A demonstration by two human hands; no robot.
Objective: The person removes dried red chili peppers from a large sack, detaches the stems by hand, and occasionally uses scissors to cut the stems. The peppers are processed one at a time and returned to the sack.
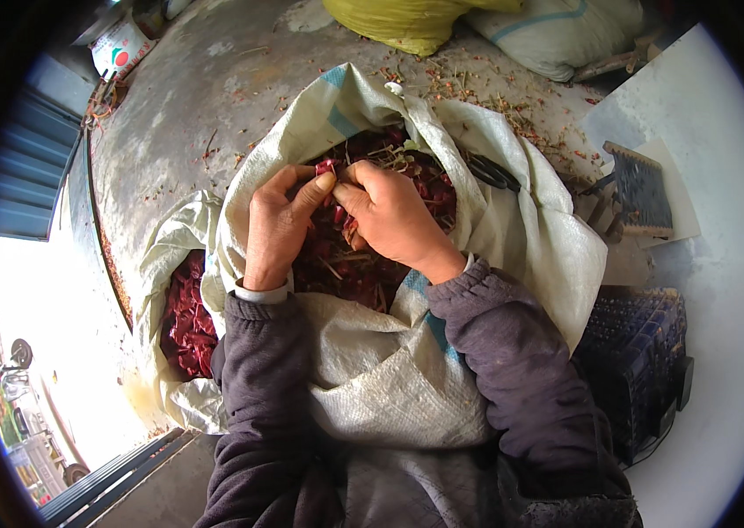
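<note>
My left hand (283,221) and my right hand (392,214) meet over a large open white woven sack (359,376). Between the fingertips of my left hand is a small dark red dried pepper or pod (327,166); the tips of my right thumb and forefinger touch it or lie close beside it. More reddish bits show under my right palm. Below my hands, the sack holds dark red pods (359,280) mixed with dry stalks. To the left, a smaller white sack (174,228) holds glossy dark red pieces (190,323).
Scissors or similar black handles (494,173) lie on the sack's right fold. A dark blue plastic crate (636,356) stands at right, beside a white wall. Yellow (398,23) and white sacks (557,33) sit ahead on the concrete floor (167,119), among scattered bits. A doorway opens at left.
</note>
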